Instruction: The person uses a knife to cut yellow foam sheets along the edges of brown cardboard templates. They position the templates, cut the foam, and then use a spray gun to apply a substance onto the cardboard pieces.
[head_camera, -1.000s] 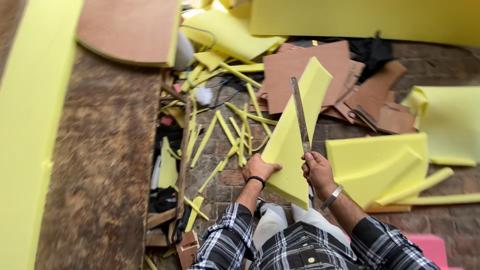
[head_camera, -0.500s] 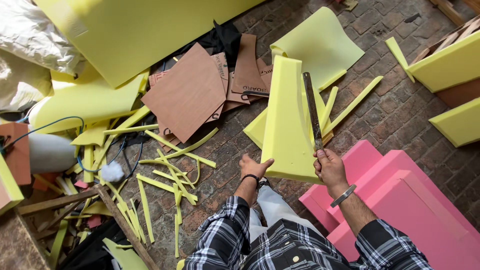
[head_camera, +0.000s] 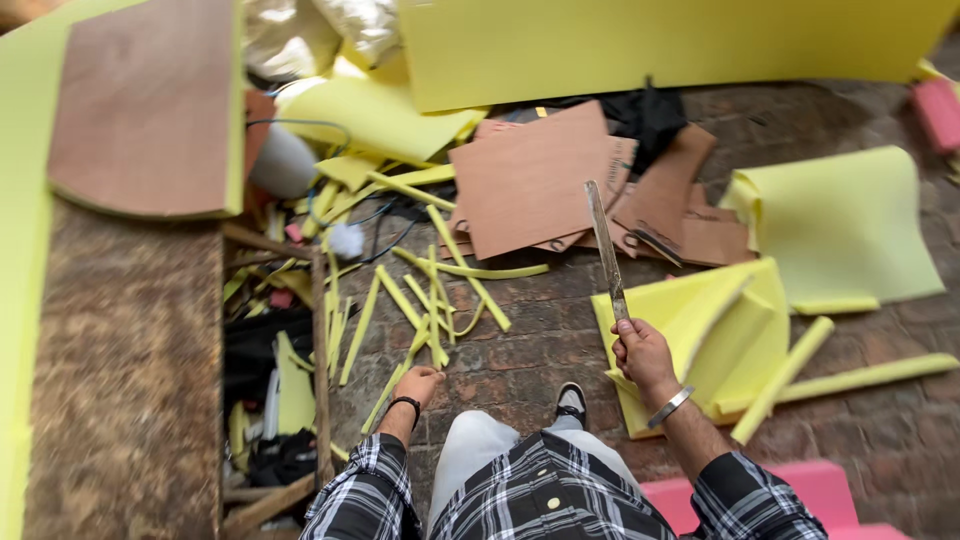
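Right hand (head_camera: 643, 352) raised, fingers clenched around the long knife (head_camera: 606, 250), blade pointing up. Left hand (head_camera: 418, 384) reaches down, fingers curled at the yellow foam strips (head_camera: 408, 312).

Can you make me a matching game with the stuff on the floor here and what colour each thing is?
Things:
1. the thin strips by the left hand
2. the flat boards lying on the bricks
3. the block behind the right arm
4. the long blade held in the right hand

Colours:
A. pink
B. grey, dull metal
C. yellow
D. brown

Pairs: 1-C, 2-D, 3-A, 4-B
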